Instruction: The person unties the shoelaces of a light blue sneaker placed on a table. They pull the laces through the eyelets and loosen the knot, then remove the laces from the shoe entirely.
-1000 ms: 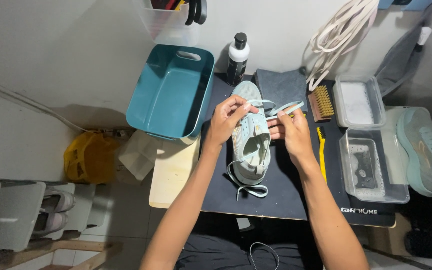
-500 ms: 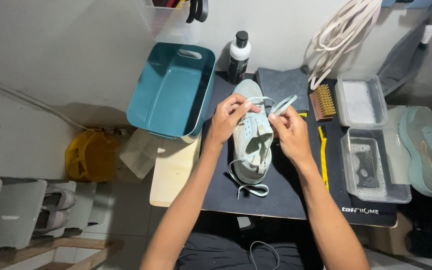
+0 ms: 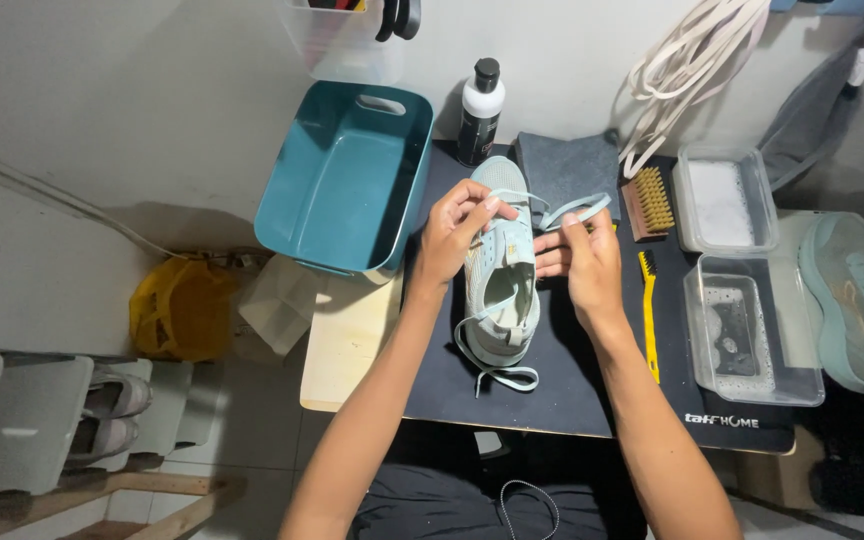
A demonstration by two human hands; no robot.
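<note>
Centrally, a pale green sneaker point(image 3: 500, 290) lies on the black mat point(image 3: 572, 390) that covers the tabletop, toe pointing away from the person, and everything else is placed around it. The left hand point(image 3: 452, 235) sits at the shoe's left side near the toe, its grip pinched narrow on the shoelace point(image 3: 552, 212) at the upper eyelets. The right hand point(image 3: 587, 255) is just right of the shoe, its grip closed on the same lace, which arcs in a loop from the shoe to those fingers. The lace's loose end trails over the heel onto the mat.

Left of the sneaker stands a teal plastic basin point(image 3: 342, 180), tilted against the mat's edge. Beyond the toe stands a bottle with a black cap point(image 3: 479, 112), with a folded grey cloth point(image 3: 567, 170) beside it. Right of the sneaker lie a yellow-handled brush point(image 3: 649, 320) and a wooden bristle brush point(image 3: 647, 202). Farther right are two clear plastic tubs point(image 3: 742, 310), and past them a second pale green sneaker point(image 3: 857, 300).
</note>
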